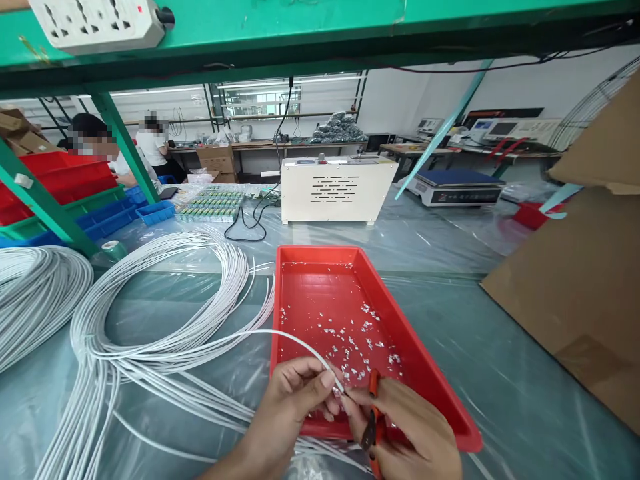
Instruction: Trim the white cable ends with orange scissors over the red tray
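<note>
My left hand (300, 393) pinches a white cable (305, 347) near its end, above the front of a red tray (305, 287). My right hand (410, 423) is closed on orange-handled wire cutters (369, 430), their dark head pointing down. Its thumb and forefinger also meet at the cable's tip. Small white and shiny scraps (350, 347) lie scattered over the tray floor. The held cable runs back to a large coil of white cables (160, 253) on the left. Loose cable ends pass beneath my left forearm.
A second cable coil (40, 293) lies far left. Behind the tray stand a cream metal box (335, 193) and a weighing scale (453, 189). Cardboard (575, 300) blocks the right side. A green shelf beam (320, 33) with a power strip (100, 23) crosses overhead. Two people sit farther back.
</note>
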{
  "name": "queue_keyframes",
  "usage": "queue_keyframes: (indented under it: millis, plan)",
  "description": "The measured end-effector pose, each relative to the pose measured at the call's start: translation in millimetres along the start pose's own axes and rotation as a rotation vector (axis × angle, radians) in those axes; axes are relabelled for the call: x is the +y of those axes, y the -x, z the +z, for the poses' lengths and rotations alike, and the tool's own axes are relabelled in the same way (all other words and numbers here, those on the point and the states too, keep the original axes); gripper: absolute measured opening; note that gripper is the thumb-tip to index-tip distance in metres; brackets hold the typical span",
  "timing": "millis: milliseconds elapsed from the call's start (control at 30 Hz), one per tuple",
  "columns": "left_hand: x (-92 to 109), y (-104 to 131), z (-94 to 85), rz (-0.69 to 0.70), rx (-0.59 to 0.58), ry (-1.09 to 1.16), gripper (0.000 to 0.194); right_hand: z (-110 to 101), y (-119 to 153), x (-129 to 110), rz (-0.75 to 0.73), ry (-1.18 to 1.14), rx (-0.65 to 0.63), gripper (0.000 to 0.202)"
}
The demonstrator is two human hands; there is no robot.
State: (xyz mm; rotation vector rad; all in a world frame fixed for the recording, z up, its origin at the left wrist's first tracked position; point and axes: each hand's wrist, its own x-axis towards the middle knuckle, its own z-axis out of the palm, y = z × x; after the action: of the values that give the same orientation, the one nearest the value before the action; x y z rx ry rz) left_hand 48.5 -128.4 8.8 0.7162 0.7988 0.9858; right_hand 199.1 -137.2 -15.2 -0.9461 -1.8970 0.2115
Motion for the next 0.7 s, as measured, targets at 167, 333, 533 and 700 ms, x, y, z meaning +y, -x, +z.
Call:
queue_keyframes:
  millis: [167,333,533,700]
  plan:
    - [1.6,0.5,0.8,0.064,0.020,-0.036,0.018,-0.1,-6.4,-4.2,0.171,-0.171,-0.030,0.015]
    - [2.8,1.3,2.4,0.123,0.004,-0.094,0.016,1.2,-7.1,-5.3,0.416,-0.352,-0.054,0.006]
    - [1.8,-0.2,2.7,0.121,0.004,-0.113,0.016,1.9,-11.8,-4.6,0.610,-0.578,-0.097,0.009]
    - [-1.2,-1.5,-0.1,0.063,0.002,-0.063,0.016,0.9,-14.5,-1.7,0.721,-0.827,-0.187,0.011]
